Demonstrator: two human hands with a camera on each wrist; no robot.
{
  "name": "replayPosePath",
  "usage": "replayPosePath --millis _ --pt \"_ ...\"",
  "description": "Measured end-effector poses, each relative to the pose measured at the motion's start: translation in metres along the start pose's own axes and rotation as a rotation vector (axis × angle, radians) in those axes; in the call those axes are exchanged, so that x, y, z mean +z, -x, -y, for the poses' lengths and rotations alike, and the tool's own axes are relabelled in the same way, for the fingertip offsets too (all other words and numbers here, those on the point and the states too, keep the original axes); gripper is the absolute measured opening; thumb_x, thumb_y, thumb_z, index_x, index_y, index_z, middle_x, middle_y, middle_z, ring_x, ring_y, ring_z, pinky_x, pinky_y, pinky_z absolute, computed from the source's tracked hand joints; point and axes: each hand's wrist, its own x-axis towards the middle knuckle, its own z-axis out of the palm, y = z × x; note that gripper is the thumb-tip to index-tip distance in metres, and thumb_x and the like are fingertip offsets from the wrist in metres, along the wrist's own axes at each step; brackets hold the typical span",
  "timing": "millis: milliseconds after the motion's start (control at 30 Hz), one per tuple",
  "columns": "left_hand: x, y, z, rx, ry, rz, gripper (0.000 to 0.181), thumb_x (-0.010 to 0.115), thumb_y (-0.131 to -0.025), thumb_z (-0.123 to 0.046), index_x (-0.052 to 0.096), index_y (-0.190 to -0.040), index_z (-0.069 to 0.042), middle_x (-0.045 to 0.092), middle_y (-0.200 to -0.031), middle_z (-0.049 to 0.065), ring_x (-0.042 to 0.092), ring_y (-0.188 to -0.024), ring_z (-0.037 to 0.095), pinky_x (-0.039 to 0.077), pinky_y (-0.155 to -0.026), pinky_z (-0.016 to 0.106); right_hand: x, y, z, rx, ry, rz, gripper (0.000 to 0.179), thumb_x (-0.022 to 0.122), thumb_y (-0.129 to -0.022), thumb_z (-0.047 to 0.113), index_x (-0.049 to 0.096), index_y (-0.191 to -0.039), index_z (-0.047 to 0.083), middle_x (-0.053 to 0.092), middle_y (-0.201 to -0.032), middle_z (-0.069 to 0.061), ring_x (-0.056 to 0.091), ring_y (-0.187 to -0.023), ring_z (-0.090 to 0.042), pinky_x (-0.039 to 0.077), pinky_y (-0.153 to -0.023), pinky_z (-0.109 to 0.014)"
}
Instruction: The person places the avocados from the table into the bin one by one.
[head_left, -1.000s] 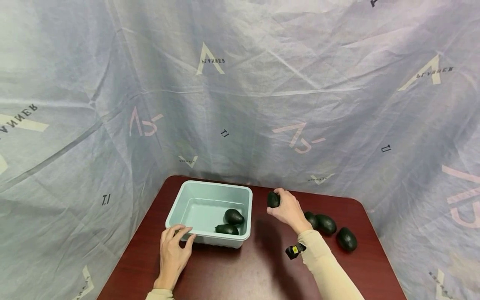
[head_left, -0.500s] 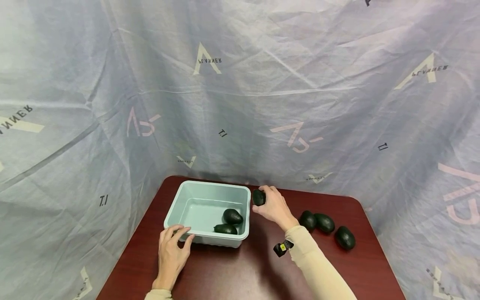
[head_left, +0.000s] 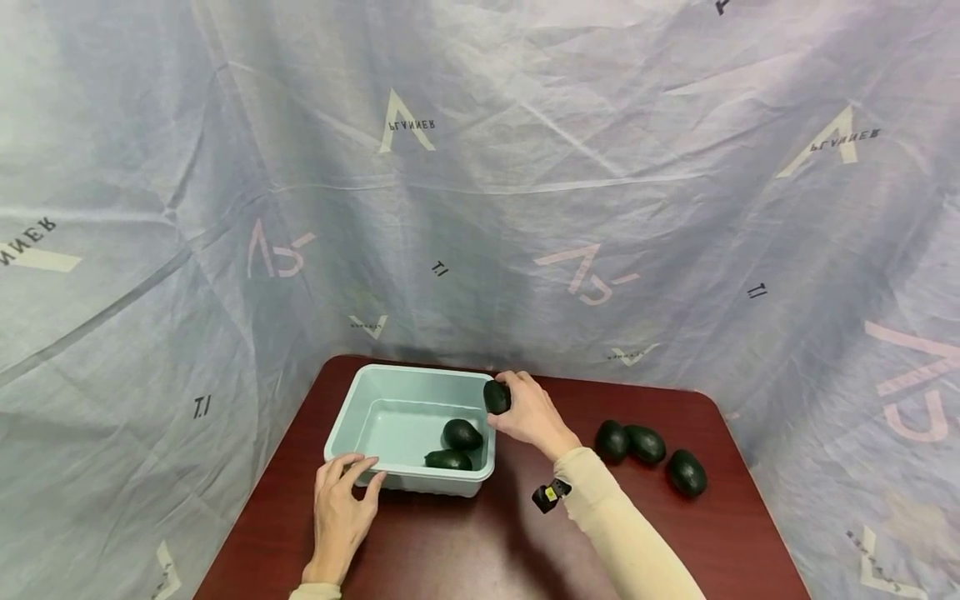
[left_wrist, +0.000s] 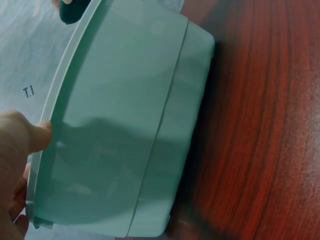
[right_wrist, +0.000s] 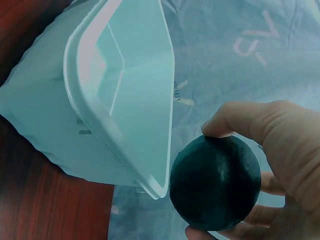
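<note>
My right hand (head_left: 531, 415) holds a dark green avocado (head_left: 497, 397) between thumb and fingers, over the right rim of a pale green plastic tub (head_left: 408, 372). In the right wrist view the avocado (right_wrist: 215, 182) shows end-on beside the tub's rim (right_wrist: 122, 145). Two more avocados lie inside the tub at its right side, a rear one (head_left: 462, 434) and a front one (head_left: 448, 460). At the tub's front left corner my left hand (head_left: 341, 508) grips the rim, thumb on the outer wall and fingers over the edge, as the left wrist view shows the thumb (left_wrist: 41, 136).
Three avocados lie on the dark red table (head_left: 442, 550) to the right: two side by side (head_left: 612, 441) and one (head_left: 686, 472) a little nearer. A printed grey cloth (head_left: 480, 208) hangs behind the table and at both sides.
My right hand has carried its avocado leftward from above the table to the tub's right rim. The left hand stays on the tub, and the view has shifted slightly.
</note>
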Motion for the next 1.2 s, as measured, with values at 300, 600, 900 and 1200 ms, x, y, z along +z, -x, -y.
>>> replayPosePath --millis 300,600,900,1200 --pt "0.000 -0.001 -0.001 0.008 0.000 -0.006 0.033 0.097 -0.072 -0.006 0.083 -0.102 -0.007 0.071 -0.109 0.015 0.058 -0.111 0.043 0.041 -0.099 0.049 0.005 -0.003 0.010 -0.038 0.035 0.046 0.069 0.086 -0.084 0.032 0.061 -0.145 0.010 0.063 -0.140 -0.013 0.067 -0.105 -0.029 0.058 -0.089 -0.044" --pt "0.000 -0.001 0.000 0.010 -0.002 -0.005 0.033 0.097 -0.073 -0.006 0.084 -0.103 -0.008 0.071 -0.109 0.014 0.058 -0.111 0.043 0.042 -0.098 0.048 0.012 -0.005 0.022 -0.092 0.002 0.091 0.065 0.083 -0.087 0.029 0.061 -0.144 0.010 0.059 -0.146 -0.016 0.066 -0.110 -0.032 0.058 -0.091 -0.047" --pt "0.000 0.001 0.000 0.000 0.000 -0.010 0.033 0.098 -0.072 -0.006 0.083 -0.102 -0.008 0.071 -0.109 0.014 0.058 -0.111 0.043 0.042 -0.098 0.049 0.022 -0.009 0.030 -0.133 -0.028 0.142 0.065 0.081 -0.088 0.029 0.060 -0.146 0.009 0.056 -0.153 -0.015 0.066 -0.111 -0.031 0.057 -0.091 -0.046" --pt "0.000 0.000 -0.001 -0.010 -0.001 0.003 0.033 0.097 -0.073 -0.006 0.083 -0.102 -0.008 0.071 -0.110 0.014 0.058 -0.112 0.043 0.042 -0.098 0.049 0.026 -0.008 0.045 -0.157 -0.049 0.154 0.064 0.081 -0.085 0.031 0.062 -0.144 0.012 0.062 -0.146 -0.011 0.061 -0.107 -0.023 0.055 -0.082 -0.037"
